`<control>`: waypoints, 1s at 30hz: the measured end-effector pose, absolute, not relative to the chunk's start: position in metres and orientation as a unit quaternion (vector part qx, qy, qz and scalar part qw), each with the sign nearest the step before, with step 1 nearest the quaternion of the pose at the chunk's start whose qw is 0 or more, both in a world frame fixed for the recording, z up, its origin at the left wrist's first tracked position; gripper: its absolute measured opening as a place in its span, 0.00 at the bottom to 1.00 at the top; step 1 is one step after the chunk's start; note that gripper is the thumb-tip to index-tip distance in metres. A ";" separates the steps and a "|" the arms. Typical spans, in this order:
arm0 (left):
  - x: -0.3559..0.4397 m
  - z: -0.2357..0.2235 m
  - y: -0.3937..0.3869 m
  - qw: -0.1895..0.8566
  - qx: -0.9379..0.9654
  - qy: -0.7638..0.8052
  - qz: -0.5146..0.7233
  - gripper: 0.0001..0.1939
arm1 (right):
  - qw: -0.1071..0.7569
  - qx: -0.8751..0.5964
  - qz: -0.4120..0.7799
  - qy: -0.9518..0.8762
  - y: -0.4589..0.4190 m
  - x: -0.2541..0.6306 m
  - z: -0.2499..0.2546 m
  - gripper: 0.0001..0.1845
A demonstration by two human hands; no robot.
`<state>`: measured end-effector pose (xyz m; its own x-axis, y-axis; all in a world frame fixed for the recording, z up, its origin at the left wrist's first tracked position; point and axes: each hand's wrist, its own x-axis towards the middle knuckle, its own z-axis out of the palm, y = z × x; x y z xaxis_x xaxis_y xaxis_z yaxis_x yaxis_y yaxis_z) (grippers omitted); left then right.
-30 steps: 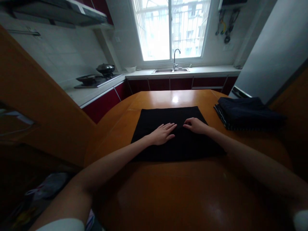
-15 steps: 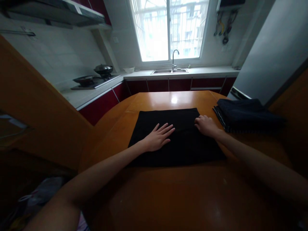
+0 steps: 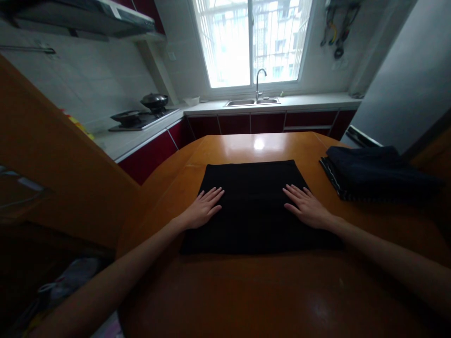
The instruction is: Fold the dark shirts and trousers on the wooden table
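Observation:
A black cloth, perhaps a folded garment (image 3: pixel 252 211), lies flat on the wooden table (image 3: pixel 243 295); its exact kind is too dark to make out. On its left side rests my left hand (image 3: pixel 203 206), palm down with fingers spread. Opposite, my right hand (image 3: pixel 307 206) lies flat on the cloth's right side, its fingers also stretched out. Neither hand grips anything. The cloth's near edge runs in a fairly straight line between my forearms.
Dark folded clothes (image 3: pixel 377 171) are stacked on the table's right side. Beyond the table, a counter holds a sink (image 3: pixel 252 102) and a stove (image 3: pixel 141 123) with pans. A grey appliance (image 3: pixel 405 80) stands at right, a wooden panel (image 3: pixel 52 141) at left.
My left hand has slid left toward the cloth's edge. My right hand has gone from curled fingers at the right edge to lying flat. The view has shifted slightly.

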<state>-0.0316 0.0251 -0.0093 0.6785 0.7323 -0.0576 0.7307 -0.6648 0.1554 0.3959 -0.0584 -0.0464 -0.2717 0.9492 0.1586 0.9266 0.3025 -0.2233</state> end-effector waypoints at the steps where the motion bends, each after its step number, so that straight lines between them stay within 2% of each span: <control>1: -0.042 -0.011 0.030 0.088 0.902 0.423 0.011 0.33 | 0.134 -0.604 0.043 -0.785 -0.059 0.407 -0.048 0.35; 5: -0.069 -0.007 0.032 0.096 0.859 0.490 0.116 0.32 | 0.196 -0.642 0.030 -0.741 -0.068 0.435 -0.050 0.31; 8: -0.079 0.008 0.003 0.108 0.842 0.485 0.210 0.25 | 0.277 -0.610 0.012 -0.742 -0.087 0.441 -0.040 0.27; 10: -0.084 0.021 -0.029 0.131 0.853 0.460 0.208 0.19 | 0.305 -0.577 0.018 -0.758 -0.107 0.438 -0.029 0.23; 13: -0.093 0.031 -0.078 0.155 0.896 0.388 0.147 0.17 | 0.281 -0.513 0.041 -0.810 -0.144 0.430 -0.018 0.20; 17: -0.105 0.023 -0.118 0.116 0.930 0.333 0.109 0.25 | 0.219 -0.443 0.030 -0.869 -0.178 0.426 -0.022 0.28; 21: -0.106 0.008 -0.127 0.038 0.925 0.350 0.144 0.24 | 0.235 -0.455 -0.034 -0.858 -0.183 0.433 -0.030 0.20; 24: -0.102 0.004 -0.126 0.010 0.922 0.352 0.161 0.21 | 0.214 -0.442 -0.048 -0.870 -0.185 0.436 -0.027 0.17; 30: -0.110 0.017 -0.145 0.069 0.930 0.322 0.161 0.16 | 0.190 -0.414 0.031 -0.890 -0.226 0.430 -0.002 0.15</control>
<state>-0.1103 -0.1452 0.0173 0.7410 0.6211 0.2553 0.5766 -0.7833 0.2322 0.4300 -0.2263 -0.0021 -0.5861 0.7479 0.3117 0.7244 0.6560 -0.2119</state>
